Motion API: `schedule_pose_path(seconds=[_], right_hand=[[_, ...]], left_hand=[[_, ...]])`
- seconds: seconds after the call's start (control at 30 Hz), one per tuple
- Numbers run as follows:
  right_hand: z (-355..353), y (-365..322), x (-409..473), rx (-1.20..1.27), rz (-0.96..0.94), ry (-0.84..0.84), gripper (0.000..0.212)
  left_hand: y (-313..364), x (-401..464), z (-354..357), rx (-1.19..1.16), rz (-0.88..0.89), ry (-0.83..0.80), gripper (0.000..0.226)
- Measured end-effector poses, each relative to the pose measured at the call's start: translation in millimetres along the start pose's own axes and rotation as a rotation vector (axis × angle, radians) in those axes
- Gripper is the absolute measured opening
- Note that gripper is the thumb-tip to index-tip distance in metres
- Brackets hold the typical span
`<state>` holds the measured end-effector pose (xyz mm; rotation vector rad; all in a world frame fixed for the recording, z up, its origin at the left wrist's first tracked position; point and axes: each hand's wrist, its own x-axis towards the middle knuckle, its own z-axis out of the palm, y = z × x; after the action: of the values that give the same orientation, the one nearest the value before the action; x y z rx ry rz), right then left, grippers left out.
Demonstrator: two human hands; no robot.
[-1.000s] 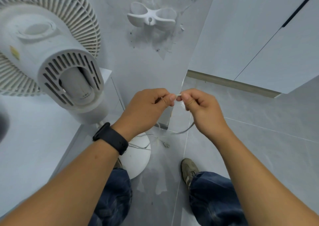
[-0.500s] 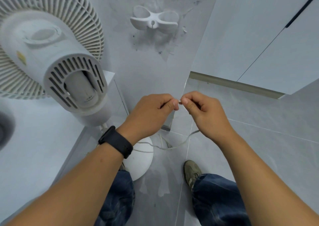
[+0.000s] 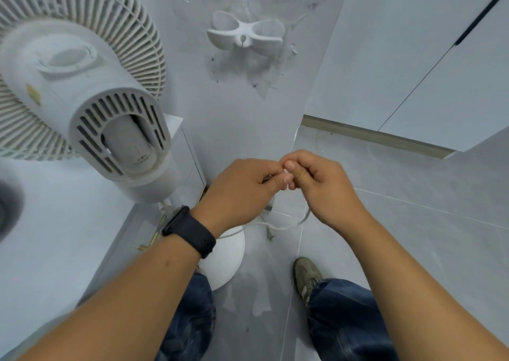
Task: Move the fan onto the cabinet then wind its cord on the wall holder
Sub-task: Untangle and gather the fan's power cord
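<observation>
While both hands [image 3: 286,178] pinch it, thin white cord [image 3: 289,224], slack loop.

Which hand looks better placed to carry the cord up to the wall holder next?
Probably the right hand: it pinches the cord almost straight below the wall holder. The left hand pinches it too, nearer the fan.
</observation>
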<state>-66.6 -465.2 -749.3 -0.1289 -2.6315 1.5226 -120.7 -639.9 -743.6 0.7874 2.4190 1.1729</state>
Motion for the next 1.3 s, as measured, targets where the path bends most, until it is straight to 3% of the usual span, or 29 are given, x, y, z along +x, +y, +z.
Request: schedule_pose_path(seconds=[0.1, 0.23, 0.33, 0.47, 0.53, 0.63, 0.7, 0.77, 0.87, 0.97, 1.1, 1.2, 1.3], right_hand=[[-1, -6, 0, 0.074, 0.064, -0.042, 0.029], [-19, -6, 2, 0.035, 0.010, 0.111, 0.020], [-36, 5, 4, -0.218, -0.091, 0.304, 0.017], [-47, 18, 6, -0.522, -0.081, 0.595, 0.030], [-52, 22, 6, -0.464, -0.006, 0.733, 0.025], [-59, 18, 9, -0.038, 0.223, 0.927, 0.029], [-53, 15, 11, 0.000, 0.329, 0.768, 0.021], [-39, 16, 11, -0.135, 0.306, 0.447, 0.010], [-17, 12, 3, -0.321, -0.006, 0.086, 0.035], [1, 3, -1, -0.185, -0.126, -0.097, 0.015], [4, 1, 3, -0.044, 0.074, -0.028, 0.024], [-3, -7, 3, 0.306, 0.247, 0.059, 0.030], [-5, -17, 5, 0.622, 0.362, 0.004, 0.025]], left_hand=[[-1, -1, -2, -0.029, -0.020, 0.063, 0.032], [0, 2, -10, -0.093, -0.022, 0.159, 0.033], [-3, 3, -15, -0.114, -0.045, 0.191, 0.031], [-3, 2, -17, -0.096, -0.052, 0.213, 0.030], [-5, 2, -21, -0.072, -0.055, 0.241, 0.032], [-8, 3, -23, -0.072, -0.065, 0.265, 0.037], [-7, 2, -20, -0.107, -0.068, 0.262, 0.035], [-7, 3, -17, -0.109, -0.066, 0.254, 0.035], [-7, 3, -11, -0.086, -0.061, 0.182, 0.035], [-5, 3, -6, -0.081, -0.045, 0.142, 0.036], [-5, 3, -7, -0.096, -0.021, 0.164, 0.029], [-4, 2, -5, -0.084, -0.004, 0.167, 0.024], [-6, 3, -3, -0.072, 0.015, 0.175, 0.022]])
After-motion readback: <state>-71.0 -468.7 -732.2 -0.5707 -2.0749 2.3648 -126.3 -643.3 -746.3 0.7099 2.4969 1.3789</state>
